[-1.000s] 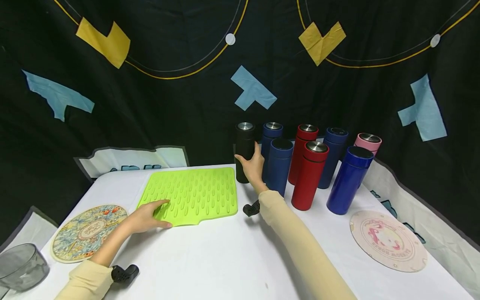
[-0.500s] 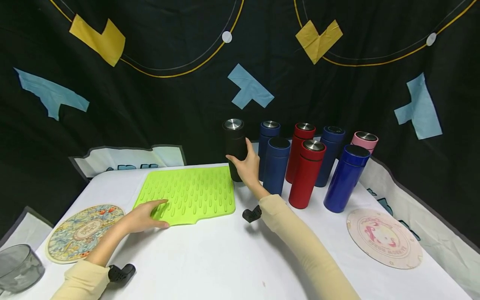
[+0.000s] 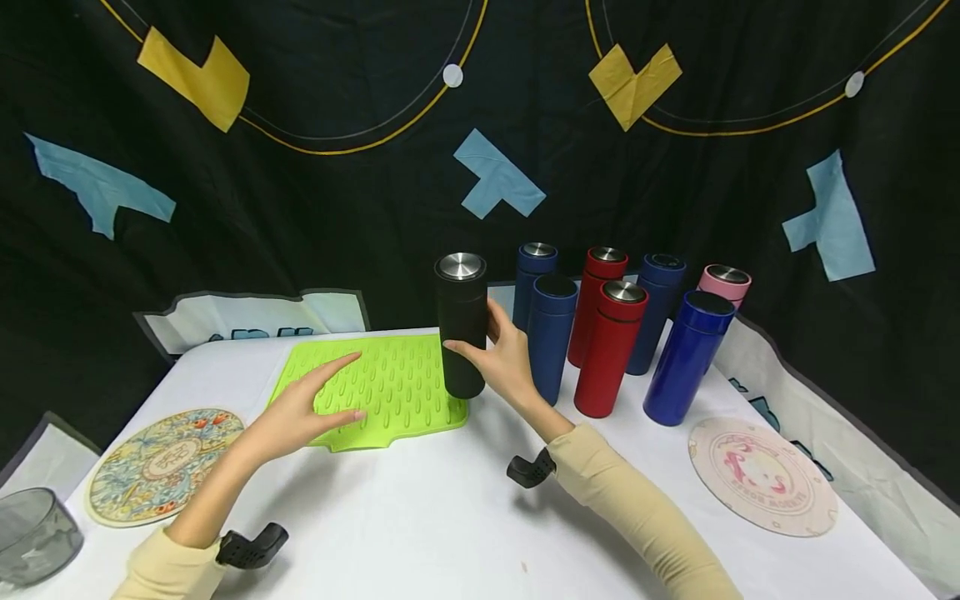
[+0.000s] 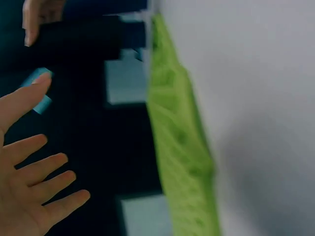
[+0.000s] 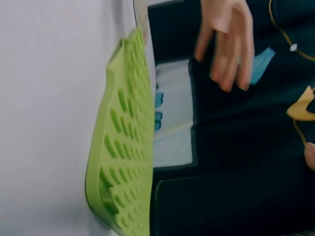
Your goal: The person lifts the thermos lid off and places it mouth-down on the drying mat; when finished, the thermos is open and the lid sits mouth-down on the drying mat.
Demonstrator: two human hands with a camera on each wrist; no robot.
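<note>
A tall black thermos (image 3: pixel 461 325) with a steel-topped lid is upright in my right hand (image 3: pixel 508 360), thumb in front and fingers round its right side. Its base overlaps the right end of a green studded silicone mat (image 3: pixel 382 392) in the head view. In the left wrist view a gap shows between the thermos base (image 4: pixel 118 38) and the tabletop. My left hand (image 3: pixel 294 419) hovers by the mat's near left corner, thumb and fingers spread and holding nothing. The right wrist view shows the thermos body (image 5: pixel 231 206) and my left hand (image 5: pixel 231 44) beyond the mat.
Several upright thermoses stand to the right, among them a red one (image 3: pixel 611 354), a glossy blue one (image 3: pixel 686 362) and a pink one (image 3: pixel 725 283). A patterned round mat (image 3: pixel 168 467) and glass cup (image 3: pixel 37 533) lie left; a pink round mat (image 3: pixel 765 479) lies right.
My right hand has carried the black thermos left and nearer, from beside the other thermoses to the green mat's right end. My left hand has come up off the mat's corner and moved slightly right.
</note>
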